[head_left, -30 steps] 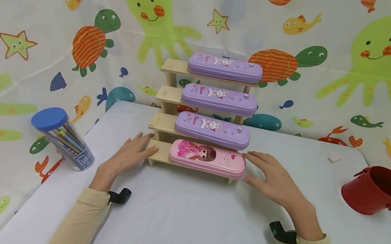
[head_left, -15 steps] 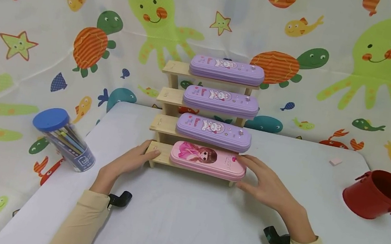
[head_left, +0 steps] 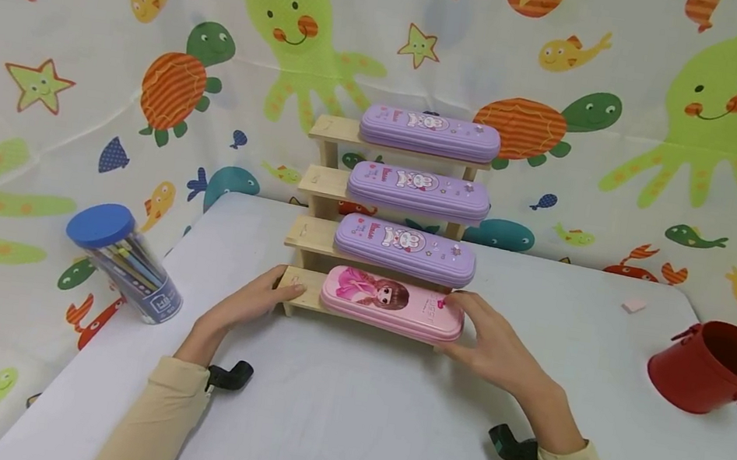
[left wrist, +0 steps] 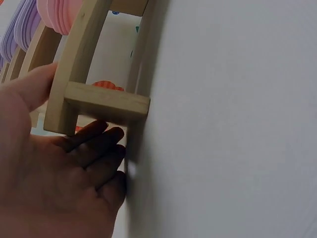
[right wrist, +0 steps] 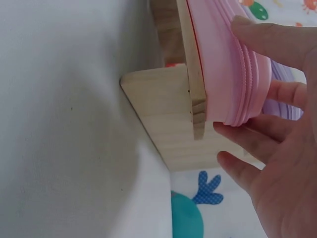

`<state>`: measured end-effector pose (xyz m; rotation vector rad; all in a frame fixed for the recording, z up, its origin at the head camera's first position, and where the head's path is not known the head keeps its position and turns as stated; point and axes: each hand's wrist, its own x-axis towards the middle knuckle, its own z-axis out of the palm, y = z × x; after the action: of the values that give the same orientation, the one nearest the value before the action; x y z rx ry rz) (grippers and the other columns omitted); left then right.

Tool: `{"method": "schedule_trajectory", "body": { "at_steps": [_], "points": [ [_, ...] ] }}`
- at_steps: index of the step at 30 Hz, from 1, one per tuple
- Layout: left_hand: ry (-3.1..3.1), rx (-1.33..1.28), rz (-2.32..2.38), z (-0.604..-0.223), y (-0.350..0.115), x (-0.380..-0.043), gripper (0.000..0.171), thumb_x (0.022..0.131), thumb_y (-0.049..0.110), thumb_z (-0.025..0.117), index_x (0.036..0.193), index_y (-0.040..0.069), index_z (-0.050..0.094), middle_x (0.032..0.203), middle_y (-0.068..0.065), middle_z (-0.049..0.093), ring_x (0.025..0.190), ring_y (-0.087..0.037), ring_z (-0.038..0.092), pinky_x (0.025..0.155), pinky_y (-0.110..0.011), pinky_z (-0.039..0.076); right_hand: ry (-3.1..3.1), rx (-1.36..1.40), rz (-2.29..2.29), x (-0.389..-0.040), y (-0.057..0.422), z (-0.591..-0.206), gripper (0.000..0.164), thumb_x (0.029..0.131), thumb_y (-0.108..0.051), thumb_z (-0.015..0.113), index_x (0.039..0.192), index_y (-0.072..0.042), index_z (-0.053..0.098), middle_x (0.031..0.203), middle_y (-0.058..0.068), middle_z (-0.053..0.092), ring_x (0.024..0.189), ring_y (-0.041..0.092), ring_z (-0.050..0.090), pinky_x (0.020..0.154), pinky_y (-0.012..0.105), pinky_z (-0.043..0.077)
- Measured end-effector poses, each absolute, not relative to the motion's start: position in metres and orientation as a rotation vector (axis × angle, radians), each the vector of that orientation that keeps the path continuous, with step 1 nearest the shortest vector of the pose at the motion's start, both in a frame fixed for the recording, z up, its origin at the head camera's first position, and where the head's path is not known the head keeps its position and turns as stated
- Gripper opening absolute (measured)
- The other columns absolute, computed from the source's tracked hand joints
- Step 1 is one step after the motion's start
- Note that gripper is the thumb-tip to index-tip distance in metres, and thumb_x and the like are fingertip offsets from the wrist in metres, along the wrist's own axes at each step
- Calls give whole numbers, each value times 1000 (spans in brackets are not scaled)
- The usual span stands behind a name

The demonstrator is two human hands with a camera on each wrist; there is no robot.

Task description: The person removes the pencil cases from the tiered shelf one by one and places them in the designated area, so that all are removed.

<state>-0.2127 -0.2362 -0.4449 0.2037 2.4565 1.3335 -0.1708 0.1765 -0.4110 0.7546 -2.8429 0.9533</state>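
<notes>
A pink pencil case (head_left: 348,298) with a doll picture lies on the lowest step of a wooden stepped rack (head_left: 312,231). My right hand (head_left: 503,351) holds the case's right end. In the right wrist view its thumb presses the zipped side of the pink case (right wrist: 220,64), with the fingers around the end. My left hand (head_left: 248,303) grips the left end of the lowest board. The left wrist view shows the thumb on the board (left wrist: 81,49) and the fingers curled below it. Purple pencil cases (head_left: 404,249) with a rabbit print occupy the steps above, one on each.
A clear tube of pencils with a blue lid (head_left: 102,225) leans at the left. On the right side stand a red bucket (head_left: 691,374) and a small pale pink block (head_left: 634,306). A sea-animal curtain (head_left: 457,54) hangs behind the white table (head_left: 328,413).
My right hand has moved left, from beside the pink pencil case onto its right end. My left hand has lowered slightly and closed around the board's left end. The pencil cases stay on the rack.
</notes>
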Motion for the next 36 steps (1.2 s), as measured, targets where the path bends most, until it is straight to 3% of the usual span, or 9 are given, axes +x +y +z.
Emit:
{"method": "schedule_trajectory", "body": {
  "at_steps": [13, 21, 28, 36],
  "points": [
    [2418, 175, 1395, -434, -231, -208, 70, 102, 38, 52, 153, 0, 24, 154, -23, 36, 144, -37, 32, 121, -60, 21, -2894, 703, 1011, -168, 169, -412, 71, 79, -30, 84, 139, -16, 48, 144, 7, 52, 136, 32, 46, 111, 57, 40],
    [2451, 181, 1382, -447, -235, -213, 76, 99, 51, 53, 154, 6, 26, 155, -18, 37, 146, -35, 32, 121, -60, 22, -2845, 773, 1054, -169, 163, -416, 68, 78, -23, 85, 134, -15, 48, 140, 6, 53, 133, 29, 48, 111, 55, 41],
    [2457, 171, 1378, -445, -234, -211, 77, 99, 53, 53, 155, 7, 25, 157, -17, 35, 148, -35, 29, 121, -60, 20, -2869, 766, 1025, -168, 158, -410, 75, 77, -23, 86, 142, -22, 49, 147, 8, 50, 136, 34, 47, 108, 58, 44],
    [2466, 174, 1361, -447, -236, -211, 76, 99, 52, 52, 154, 7, 25, 155, -18, 36, 147, -35, 31, 121, -59, 21, -2781, 813, 1033, -168, 156, -407, 72, 74, -19, 88, 138, -20, 56, 141, 9, 57, 131, 32, 54, 105, 55, 48]
  ]
}}
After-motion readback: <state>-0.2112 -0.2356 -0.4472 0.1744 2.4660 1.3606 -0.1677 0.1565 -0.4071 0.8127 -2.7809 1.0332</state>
